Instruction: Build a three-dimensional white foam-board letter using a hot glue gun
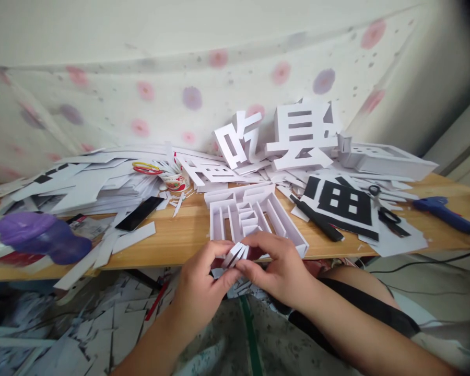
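My left hand (pixel 204 279) and my right hand (pixel 276 266) meet just below the front edge of the wooden table (pixel 180 237). Both pinch a small stack of white foam-board strips (pixel 237 255) between thumbs and fingers. Right behind my hands, a white foam-board three-dimensional character (pixel 254 215) with upright walls lies on the table and overhangs the edge slightly.
Piles of white foam-board pieces (pixel 90 183) cover the table. Finished white characters (pixel 282 138) lean at the back. A black character cut-out (pixel 342 203), scissors (pixel 379 201), a blue glue gun (pixel 444 213), a black phone (pixel 139 213), a cup (pixel 175 180) and a purple object (pixel 43 235) lie around. Scraps litter the floor (pixel 102 324).
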A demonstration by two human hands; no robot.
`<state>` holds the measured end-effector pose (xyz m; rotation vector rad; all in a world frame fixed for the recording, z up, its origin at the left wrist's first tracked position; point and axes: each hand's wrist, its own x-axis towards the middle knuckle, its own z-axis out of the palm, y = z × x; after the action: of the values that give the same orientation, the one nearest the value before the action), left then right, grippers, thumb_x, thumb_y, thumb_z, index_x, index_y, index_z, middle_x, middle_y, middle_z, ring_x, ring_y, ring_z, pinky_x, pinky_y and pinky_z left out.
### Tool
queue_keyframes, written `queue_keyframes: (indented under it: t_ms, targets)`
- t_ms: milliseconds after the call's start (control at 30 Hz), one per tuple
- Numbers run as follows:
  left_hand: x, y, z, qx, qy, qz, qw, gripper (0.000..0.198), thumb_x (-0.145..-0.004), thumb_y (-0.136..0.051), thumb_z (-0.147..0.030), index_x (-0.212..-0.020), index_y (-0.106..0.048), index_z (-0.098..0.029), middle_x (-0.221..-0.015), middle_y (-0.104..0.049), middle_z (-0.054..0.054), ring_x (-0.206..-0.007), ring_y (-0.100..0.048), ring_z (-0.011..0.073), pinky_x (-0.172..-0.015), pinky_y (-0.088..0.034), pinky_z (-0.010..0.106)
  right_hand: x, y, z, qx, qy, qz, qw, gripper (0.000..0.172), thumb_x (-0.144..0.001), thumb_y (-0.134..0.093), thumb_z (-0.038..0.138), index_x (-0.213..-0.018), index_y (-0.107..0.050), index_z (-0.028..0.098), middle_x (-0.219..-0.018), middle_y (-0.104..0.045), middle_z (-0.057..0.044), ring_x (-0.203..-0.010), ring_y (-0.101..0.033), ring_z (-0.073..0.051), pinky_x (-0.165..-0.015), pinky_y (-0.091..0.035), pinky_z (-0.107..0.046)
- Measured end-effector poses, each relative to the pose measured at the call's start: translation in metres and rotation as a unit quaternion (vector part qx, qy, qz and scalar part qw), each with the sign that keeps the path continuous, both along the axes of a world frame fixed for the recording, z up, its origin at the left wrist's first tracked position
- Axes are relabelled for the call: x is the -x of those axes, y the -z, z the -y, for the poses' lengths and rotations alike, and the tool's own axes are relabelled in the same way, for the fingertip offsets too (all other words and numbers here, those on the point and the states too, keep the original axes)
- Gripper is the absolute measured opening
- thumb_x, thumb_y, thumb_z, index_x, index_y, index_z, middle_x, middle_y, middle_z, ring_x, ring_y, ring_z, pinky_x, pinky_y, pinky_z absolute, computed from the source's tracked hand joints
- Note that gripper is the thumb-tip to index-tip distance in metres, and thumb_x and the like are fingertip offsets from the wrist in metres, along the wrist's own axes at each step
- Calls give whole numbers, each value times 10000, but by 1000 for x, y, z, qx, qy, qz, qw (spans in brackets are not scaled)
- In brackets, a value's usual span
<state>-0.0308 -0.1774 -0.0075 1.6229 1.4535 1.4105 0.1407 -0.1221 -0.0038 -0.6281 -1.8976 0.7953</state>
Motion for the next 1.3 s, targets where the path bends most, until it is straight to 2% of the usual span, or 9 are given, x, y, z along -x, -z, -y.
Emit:
queue_keyframes:
  t_ms: [167, 300, 400, 500, 667, 833, 1033, 1167, 1300]
  targets:
    - [3, 0, 3, 21, 27, -46, 998, 147, -830, -652, -251, -976, -656, -234, -968, -707, 27, -847, -675, 168, -754, -532, 260, 2, 3, 0, 25, -27, -1, 999, 132, -806, -662, 247, -909, -658, 165, -744, -640, -30, -659, -595, -141, -610, -478, -252]
    - [0, -4, 6, 14, 6, -60, 998, 142, -789, -688, -276, -892, -620, -207, -859, -687, 17, -765, -667, 159, -696, -530, 254, 6, 7, 3, 24, -24, -4, 999, 171, -799, -699, 282, -924, -664, 170, -758, -637, -29, -680, -595, -145, -589, -464, -240]
    - [0, -6, 9, 47, 1, -51, 998, 211, -739, -732, -284, -896, -612, -207, -828, -680, 12, -747, -657, 163, -682, -521, 257, 7, 6, 4, 39, -34, -6, 999, 170, -789, -700, 293, -892, -659, 163, -733, -619, -21, -656, -579, -141, -577, -454, -241]
    - [1, -8, 12, 95, 10, -9, 995, 292, -666, -788, -281, -895, -621, -210, -818, -677, 4, -753, -643, 165, -683, -514, 256, 4, 2, 3, 74, -72, -1, 995, 161, -791, -686, 309, -825, -644, 157, -709, -607, -18, -631, -558, -136, -572, -438, -246]
    - [-1, -14, 14, 133, 27, 53, 989, 222, -661, -765, -227, -835, -631, -195, -784, -658, -4, -740, -620, 147, -685, -505, 241, -1, -2, 2, 94, -112, 6, 989, 152, -797, -660, 299, -803, -631, 150, -722, -607, -29, -655, -543, -141, -589, -424, -251]
    - [-7, -14, 15, 142, 23, 49, 988, 193, -677, -743, -245, -824, -633, -185, -776, -665, 10, -730, -623, 158, -680, -507, 259, -4, -1, 3, 88, -104, 12, 991, 136, -789, -649, 284, -781, -626, 150, -690, -596, -19, -629, -525, -134, -577, -408, -246]
    - [-6, -5, 16, 86, -15, -32, 996, 253, -683, -758, -283, -886, -637, -194, -819, -667, 22, -761, -622, 177, -723, -497, 291, -5, 0, 6, 70, -67, 29, 995, 129, -769, -670, 275, -753, -607, 164, -668, -581, -2, -610, -524, -127, -564, -400, -237]
    - [-4, -7, 21, 73, 4, -34, 997, 202, -715, -729, -312, -825, -619, -184, -750, -609, -1, -703, -567, 152, -655, -454, 261, -3, 0, 10, 46, -43, 37, 997, 142, -767, -680, 291, -753, -610, 169, -664, -587, 0, -608, -528, -126, -560, -394, -234]
    - [-2, -14, 26, 112, 36, -15, 993, 160, -749, -684, -311, -773, -613, -170, -693, -571, -17, -653, -512, 130, -616, -412, 242, -3, -5, 12, 61, -50, 45, 996, 179, -772, -686, 327, -736, -608, 170, -655, -589, 2, -599, -526, -122, -553, -394, -230]
